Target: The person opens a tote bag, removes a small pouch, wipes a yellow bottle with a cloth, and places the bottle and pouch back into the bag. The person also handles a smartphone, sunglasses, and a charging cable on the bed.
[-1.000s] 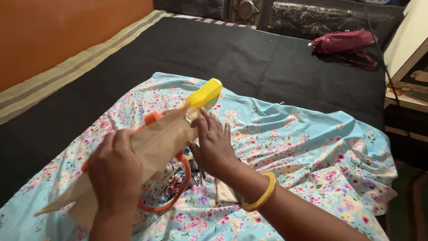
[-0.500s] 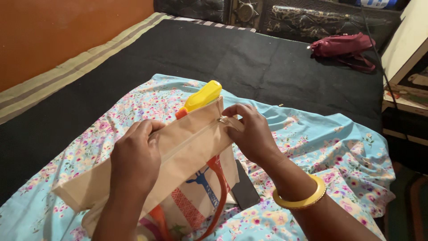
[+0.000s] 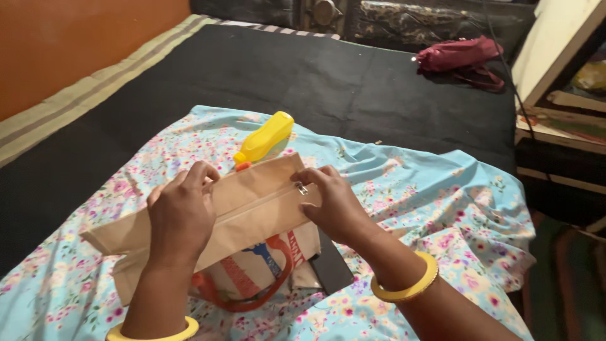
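Spread over a dark bed (image 3: 353,88), a light-blue floral cloth (image 3: 435,208) carries the work. On it stands a tan fabric bag (image 3: 252,208) with a zipper along its top edge and orange handles (image 3: 252,297) hanging below its printed front.

The zipper pull (image 3: 302,188) sits at the bag's right end, and the seam to its left looks closed along its length, so the zipping seems done or nearly so; whether the last bit is shut I cannot tell. The left hand (image 3: 182,215) lies over the top edge left of the middle, fingers curled over it and pressing it down. The right hand (image 3: 334,202) is at the right end, fingertips pinched together at the pull. So the bag lies directly under and between both hands, close in front of the person.

A yellow plastic bottle (image 3: 265,137) with an orange cap lies on the cloth just behind the bag, touching or nearly touching it. A dark flat object (image 3: 331,268) pokes out beneath the bag's right corner. Each wrist wears a yellow bangle (image 3: 407,287). Far off on the bed rests a maroon folded umbrella (image 3: 457,55).
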